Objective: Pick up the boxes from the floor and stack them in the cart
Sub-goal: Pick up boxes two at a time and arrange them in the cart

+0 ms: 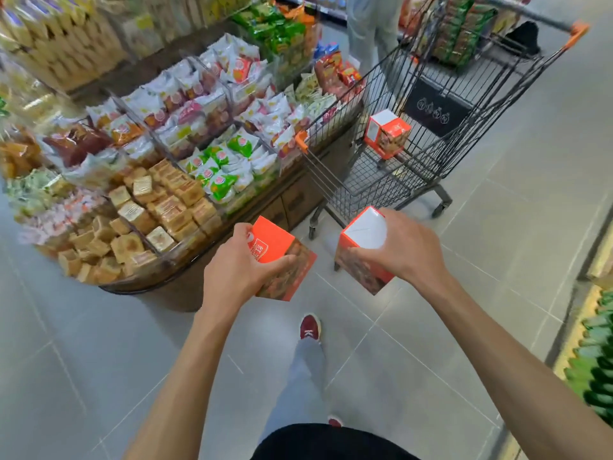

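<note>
Your left hand (pixel 238 273) grips an orange cardboard box with a printed food picture (pixel 275 242). Its thumb lies across the orange face and the fingers (pixel 246 231) curl round the far edge. The box is tilted, one corner pointing down toward the grey tiled floor (pixel 99 360).

Your right hand (pixel 409 250) holds a second orange box with a white top panel (pixel 361 275). You hold it from above, fingers closed over the white panel and the thumb pressed on the picture side. Both boxes are in the air in front of you, near each other but not touching, and short of the cart.

The black wire shopping cart with orange corner caps (pixel 491 127) stands ahead and slightly to your right. A third orange and white box (pixel 386 134) sits inside its basket, toward the handle end and tilted.

To your left is a low wooden display bench (pixel 292 200), just beside the cart, piled with wrapped snack packets (pixel 212 121) in divided sections. One dark red shoe (pixel 310 327) of yours is on the floor below the boxes. Another person's legs in pale trousers (pixel 371 24) stand beyond the cart.
</note>
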Tool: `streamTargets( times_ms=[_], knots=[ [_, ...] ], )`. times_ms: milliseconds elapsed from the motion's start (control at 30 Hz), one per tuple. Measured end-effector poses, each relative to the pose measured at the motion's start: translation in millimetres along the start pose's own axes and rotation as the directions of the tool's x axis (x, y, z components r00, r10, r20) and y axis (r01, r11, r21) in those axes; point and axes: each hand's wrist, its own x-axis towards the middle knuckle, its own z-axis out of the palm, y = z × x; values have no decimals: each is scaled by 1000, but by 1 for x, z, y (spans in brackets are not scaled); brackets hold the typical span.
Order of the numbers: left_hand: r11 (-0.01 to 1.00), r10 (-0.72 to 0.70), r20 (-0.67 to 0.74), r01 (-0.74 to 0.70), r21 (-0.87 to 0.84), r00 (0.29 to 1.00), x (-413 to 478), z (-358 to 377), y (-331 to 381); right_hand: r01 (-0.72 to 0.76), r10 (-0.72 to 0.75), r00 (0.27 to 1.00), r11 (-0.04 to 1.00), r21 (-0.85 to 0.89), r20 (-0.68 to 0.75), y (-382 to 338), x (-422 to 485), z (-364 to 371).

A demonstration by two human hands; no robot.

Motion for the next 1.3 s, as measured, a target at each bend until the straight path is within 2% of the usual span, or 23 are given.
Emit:
streamTargets(
  times_ms=[233, 400, 567, 867, 1133, 1300],
  knots=[
    [984, 167, 89, -172, 45, 982, 142, 17, 62, -193, 192, 981, 981, -16, -39, 25, 103, -12],
    [965, 260, 149, -260, -20, 954, 240, 34, 108, -309, 307, 947, 951, -14, -90, 43, 170, -23],
    [937, 343, 220, -349, -14, 913, 319, 60, 149, -411, 412, 909, 911, 26, -61, 69, 227, -30],
    [942, 284, 358, -328, 68, 890, 441, 136, 244, -471, 477, 879, 872, 133, -8, 139, 344, -60],
    [932, 253, 440, -339, 127, 862, 528, 200, 321, -523, 521, 852, 851, 51, 58, 200, 423, -63],
    [900, 282, 502, -407, 157, 817, 581, 258, 358, -578, 578, 815, 816, -15, 45, 223, 450, -56]
  ],
)
